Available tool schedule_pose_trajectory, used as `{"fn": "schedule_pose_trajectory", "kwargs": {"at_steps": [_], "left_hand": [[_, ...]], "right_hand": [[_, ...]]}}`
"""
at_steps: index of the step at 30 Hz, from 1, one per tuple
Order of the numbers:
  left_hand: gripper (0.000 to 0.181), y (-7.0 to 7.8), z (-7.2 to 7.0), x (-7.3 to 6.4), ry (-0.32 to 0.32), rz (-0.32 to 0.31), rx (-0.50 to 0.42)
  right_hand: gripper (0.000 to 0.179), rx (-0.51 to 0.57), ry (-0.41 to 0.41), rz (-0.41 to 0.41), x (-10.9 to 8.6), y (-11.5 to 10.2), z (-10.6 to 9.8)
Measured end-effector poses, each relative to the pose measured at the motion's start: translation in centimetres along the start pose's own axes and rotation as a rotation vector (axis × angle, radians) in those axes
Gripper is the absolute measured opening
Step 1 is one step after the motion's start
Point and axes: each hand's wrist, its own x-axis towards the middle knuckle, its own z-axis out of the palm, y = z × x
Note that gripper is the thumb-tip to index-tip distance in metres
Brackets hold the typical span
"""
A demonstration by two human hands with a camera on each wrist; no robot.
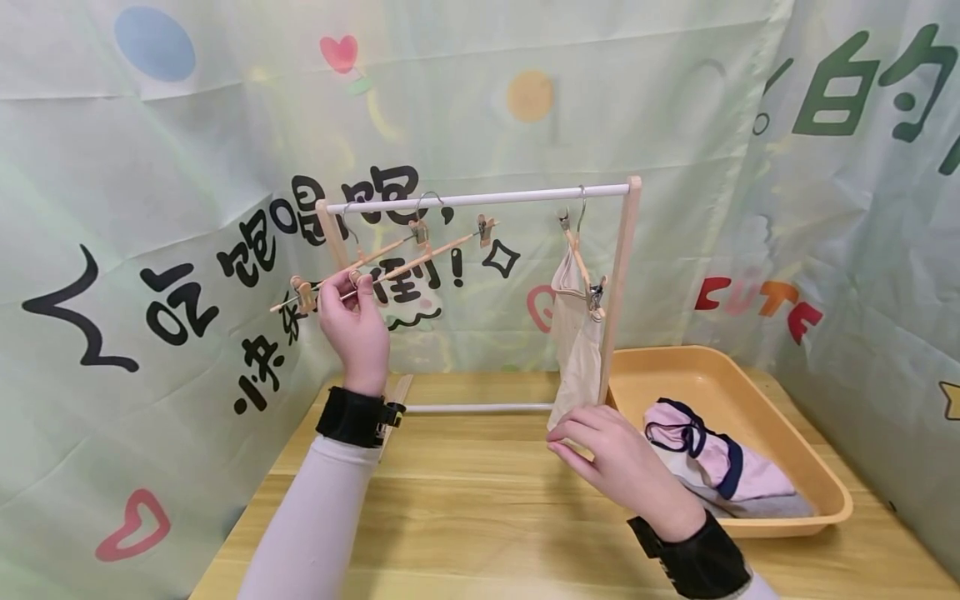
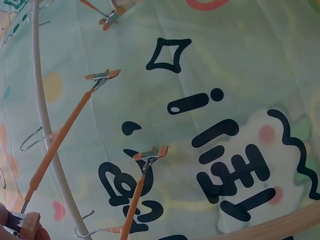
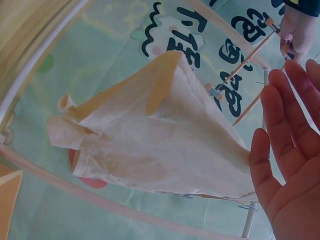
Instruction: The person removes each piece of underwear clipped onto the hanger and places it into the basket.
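Observation:
A small rack with a white rail [image 1: 487, 197] carries wooden clip hangers. My left hand [image 1: 356, 333] pinches a clip [image 2: 30, 225] at the near end of one hanger [image 2: 62, 140]. A second bare hanger [image 1: 382, 250] hangs close beside it, at the rail's left. Toward the rail's right end, a cream cloth item [image 1: 576, 350] hangs folded from another clip hanger [image 1: 579, 254]. My right hand [image 1: 630, 467] is near the lower end of this cloth, its fingers extended and gripping nothing. In the right wrist view the cloth [image 3: 160, 135] fills the space beside the fingers.
A yellow-orange tray [image 1: 690, 362] stands on the wooden table [image 1: 480, 517] at the right. Inside lie a pink piece of clothing with dark trim [image 1: 705, 450] and a grey one [image 1: 765, 504]. A printed curtain [image 1: 465, 92] surrounds the back and sides.

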Motion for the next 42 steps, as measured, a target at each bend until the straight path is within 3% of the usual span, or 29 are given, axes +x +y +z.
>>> {"fn": "schedule_pose_trajectory", "kwargs": {"at_steps": [5, 13, 17, 33, 42], "left_hand": [[0.02, 0.8, 0.4, 0.1, 0.021, -0.02, 0.022], [0.028, -2.4, 0.6, 1.1, 0.039, -0.044, 0.016], [0.028, -3.0, 0.6, 1.3, 0.033, -0.051, 0.02], [0.031, -4.1, 0.5, 1.2, 0.027, -0.073, 0.062], [0.028, -3.8, 0.3, 1.1, 0.009, -0.055, 0.055]], "right_hand": [[0.016, 0.003, 0.0, -0.005, 0.0, -0.1, 0.0], [0.015, 0.008, 0.005, -0.011, 0.0, -0.2, 0.2], [0.015, 0.008, 0.002, -0.01, -0.1, -0.3, 0.2], [0.016, 0.004, -0.003, -0.008, -0.1, -0.1, 0.2], [0.015, 0.005, 0.001, -0.017, 0.1, -0.2, 0.2]]}}
